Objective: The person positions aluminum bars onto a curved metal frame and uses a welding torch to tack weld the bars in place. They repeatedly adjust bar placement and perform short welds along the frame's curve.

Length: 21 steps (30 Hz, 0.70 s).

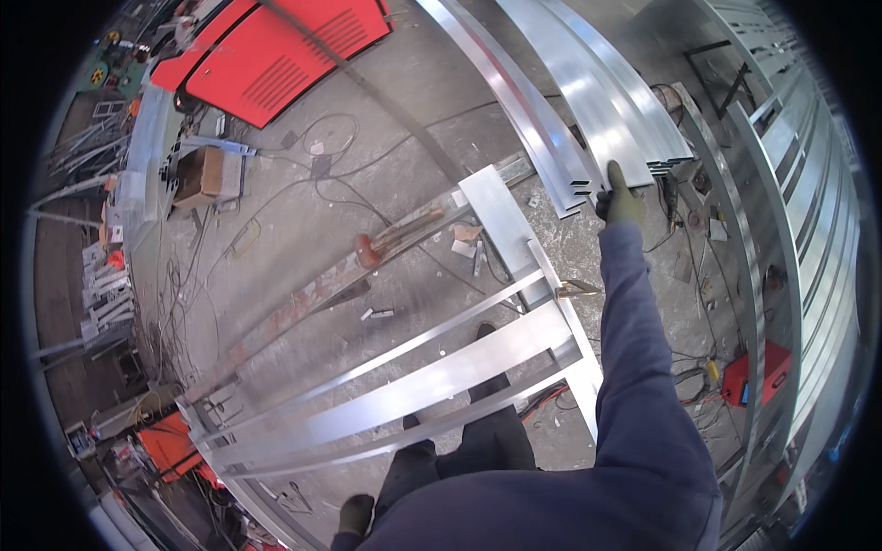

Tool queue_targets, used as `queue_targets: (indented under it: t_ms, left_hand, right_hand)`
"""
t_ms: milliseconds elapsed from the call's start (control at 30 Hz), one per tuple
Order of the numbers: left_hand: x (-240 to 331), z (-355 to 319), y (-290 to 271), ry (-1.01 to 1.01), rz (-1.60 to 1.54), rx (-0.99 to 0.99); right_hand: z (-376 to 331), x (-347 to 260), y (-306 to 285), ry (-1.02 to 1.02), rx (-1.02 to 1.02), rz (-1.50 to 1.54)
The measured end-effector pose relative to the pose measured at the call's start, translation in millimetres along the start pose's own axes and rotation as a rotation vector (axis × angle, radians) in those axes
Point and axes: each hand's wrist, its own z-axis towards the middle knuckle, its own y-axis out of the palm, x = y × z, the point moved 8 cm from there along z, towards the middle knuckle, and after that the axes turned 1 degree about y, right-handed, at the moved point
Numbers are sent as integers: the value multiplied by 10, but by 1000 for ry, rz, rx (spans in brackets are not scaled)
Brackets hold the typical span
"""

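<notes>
My right hand (625, 201), in a green and black glove, reaches far out to the end of a wide silvery metal profile (588, 92). Its thumb lies on top of the profile and the other fingers curl at the edge, partly hidden. My left hand (356, 512), gloved dark, hangs low beside my leg, its fingers unclear. Between my hands lies a frame of metal bars, with a broad flat bar (432, 372) across its middle and a crosspiece (501, 216) at its right side.
More profiles (514, 101) lie next to the gripped one. A red machine (285, 55) stands far left, near a cardboard box (204, 176). Cables (349, 156) cross the floor. Long metal panels (813, 303) line the right side, with a red box (758, 375) before them.
</notes>
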Motion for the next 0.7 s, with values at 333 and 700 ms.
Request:
queue_targets:
  t_ms: [333,700]
  left_hand:
    - [1717,512,-994,456,-346,66]
    - [4716,-725,-300,1332,-184,-447]
  right_hand:
    - [-2159,-596,-2021,-197,234,378]
    - [-5879,-319,-4006,-232,418,266]
